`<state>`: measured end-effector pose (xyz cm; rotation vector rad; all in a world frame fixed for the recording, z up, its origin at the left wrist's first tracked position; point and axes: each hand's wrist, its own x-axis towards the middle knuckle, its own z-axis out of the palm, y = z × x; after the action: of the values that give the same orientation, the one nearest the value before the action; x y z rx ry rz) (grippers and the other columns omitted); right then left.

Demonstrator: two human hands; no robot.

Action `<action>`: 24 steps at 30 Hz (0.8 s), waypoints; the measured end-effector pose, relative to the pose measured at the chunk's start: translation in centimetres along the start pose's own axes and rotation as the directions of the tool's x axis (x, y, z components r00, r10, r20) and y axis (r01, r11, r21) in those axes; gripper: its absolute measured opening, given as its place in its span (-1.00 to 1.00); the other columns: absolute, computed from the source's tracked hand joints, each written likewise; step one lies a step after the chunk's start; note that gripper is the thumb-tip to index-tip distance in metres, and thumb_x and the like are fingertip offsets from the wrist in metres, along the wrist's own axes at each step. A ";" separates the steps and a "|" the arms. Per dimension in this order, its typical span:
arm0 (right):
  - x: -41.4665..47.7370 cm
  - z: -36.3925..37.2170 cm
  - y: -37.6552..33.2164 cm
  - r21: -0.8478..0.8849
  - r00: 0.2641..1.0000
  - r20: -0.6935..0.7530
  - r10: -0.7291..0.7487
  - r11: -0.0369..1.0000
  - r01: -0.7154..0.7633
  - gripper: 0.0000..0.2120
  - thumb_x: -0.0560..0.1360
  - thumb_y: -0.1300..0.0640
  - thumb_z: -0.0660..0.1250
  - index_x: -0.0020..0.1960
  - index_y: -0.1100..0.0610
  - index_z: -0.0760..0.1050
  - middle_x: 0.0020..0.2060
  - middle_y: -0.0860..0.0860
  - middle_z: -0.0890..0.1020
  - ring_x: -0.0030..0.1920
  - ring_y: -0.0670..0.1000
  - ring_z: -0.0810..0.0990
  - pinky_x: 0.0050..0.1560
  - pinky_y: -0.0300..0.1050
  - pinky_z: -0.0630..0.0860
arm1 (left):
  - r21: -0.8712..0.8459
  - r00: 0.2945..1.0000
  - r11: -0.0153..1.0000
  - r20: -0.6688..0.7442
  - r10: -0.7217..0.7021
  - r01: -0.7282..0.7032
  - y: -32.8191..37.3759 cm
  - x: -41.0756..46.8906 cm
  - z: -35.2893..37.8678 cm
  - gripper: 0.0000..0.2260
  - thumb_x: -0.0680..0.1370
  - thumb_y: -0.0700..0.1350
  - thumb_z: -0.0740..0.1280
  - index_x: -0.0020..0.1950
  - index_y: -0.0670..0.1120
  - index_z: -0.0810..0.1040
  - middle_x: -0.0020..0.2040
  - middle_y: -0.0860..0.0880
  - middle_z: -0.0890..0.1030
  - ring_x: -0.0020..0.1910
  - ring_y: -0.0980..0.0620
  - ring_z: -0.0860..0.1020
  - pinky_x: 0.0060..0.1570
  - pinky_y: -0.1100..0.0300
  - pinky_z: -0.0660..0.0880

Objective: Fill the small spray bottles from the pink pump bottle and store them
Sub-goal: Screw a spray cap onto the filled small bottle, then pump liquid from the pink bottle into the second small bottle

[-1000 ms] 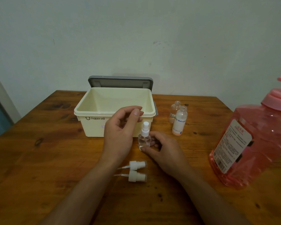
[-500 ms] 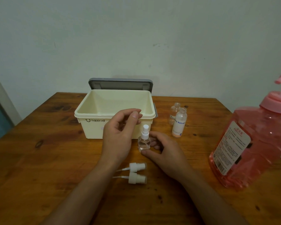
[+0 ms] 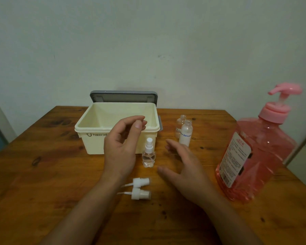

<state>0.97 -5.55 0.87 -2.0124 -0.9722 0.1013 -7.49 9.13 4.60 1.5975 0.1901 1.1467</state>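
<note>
**One bottle capped, two waiting open**

Take the capped spray bottle (image 3: 148, 155) as the middle of the dial. It stands upright on the tabletop (image 3: 42, 183), white sprayer on, with what looks like a little pale pink liquid inside, and neither hand touches it.

The left hand (image 3: 123, 145) hovers at 9 o'clock with its fingers loosely curled, thumb near forefinger, and nothing visible between them. The right hand (image 3: 183, 167) lies low at 4 o'clock, fingers relaxed and spread.

The cream box (image 3: 116, 107) sits open at 11 o'clock. Two uncapped bottles, one labelled (image 3: 185, 133) and one clear (image 3: 181, 122), stand at 1 o'clock. The pink pump bottle (image 3: 254, 156) is at 3 o'clock, and two loose spray heads (image 3: 140, 188) lie at 6 o'clock.

The step in hand is probably storing the finished bottle or fetching the next one.

- **Storing:** grip the body, not the sprayer, and set it upright in the box.
- **Fetching:** take the labelled one, which is nearer. Pinch it low so its neighbour is not knocked, and stand it close under the pump spout before pressing.
</note>
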 end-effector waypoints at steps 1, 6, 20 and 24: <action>-0.4 -0.6 -0.2 -0.011 1.000 -0.024 -0.012 1.000 0.012 -0.33 0.44 -0.09 0.42 0.43 -0.32 0.16 0.21 -0.41 0.34 0.14 -0.53 0.27 -0.01 -0.45 0.31 | -0.014 1.000 1.000 0.010 0.016 -0.015 0.4 0.0 0.4 -0.84 0.60 -0.11 0.26 0.11 0.02 0.61 0.02 0.10 0.68 0.08 0.12 0.63 0.01 0.34 0.54; -2.2 -2.9 -1.3 0.026 0.974 -0.196 -0.114 0.992 0.121 -0.53 0.51 -0.03 0.31 0.40 -0.19 0.32 0.23 -0.31 0.46 0.24 -0.31 0.42 0.22 -0.16 0.47 | -0.093 0.992 0.995 0.123 0.042 -0.031 2.4 -0.9 3.5 -0.75 0.64 -0.12 0.19 0.25 -0.05 0.57 0.13 0.15 0.65 0.19 0.27 0.54 0.05 0.47 0.45; -5.0 -7.4 -3.5 0.078 0.893 -0.395 -0.215 0.961 0.266 -0.63 0.50 0.11 0.27 0.29 -0.07 0.49 0.07 -0.25 0.59 0.14 -0.18 0.56 0.07 -0.31 0.51 | 0.150 0.956 0.952 0.086 -0.282 0.267 -1.8 -1.5 12.7 -0.53 0.54 -0.17 0.38 0.39 0.15 0.36 0.35 0.16 0.38 0.28 0.21 0.36 0.17 0.30 0.34; -5.0 -7.4 -3.2 0.090 0.902 -0.383 -0.199 0.964 0.251 -0.63 0.49 0.10 0.29 0.29 -0.09 0.49 0.06 -0.28 0.58 0.14 -0.18 0.56 0.07 -0.29 0.52 | 0.151 0.929 0.921 0.031 -0.367 0.359 -2.9 -1.2 13.7 -0.59 0.55 -0.17 0.33 0.38 0.06 0.39 0.38 0.03 0.38 0.36 0.02 0.37 0.34 -0.04 0.39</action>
<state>-1.41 -12.86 6.41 -1.6967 -0.9160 -0.3216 3.27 0.35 2.52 1.6341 0.5187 0.8097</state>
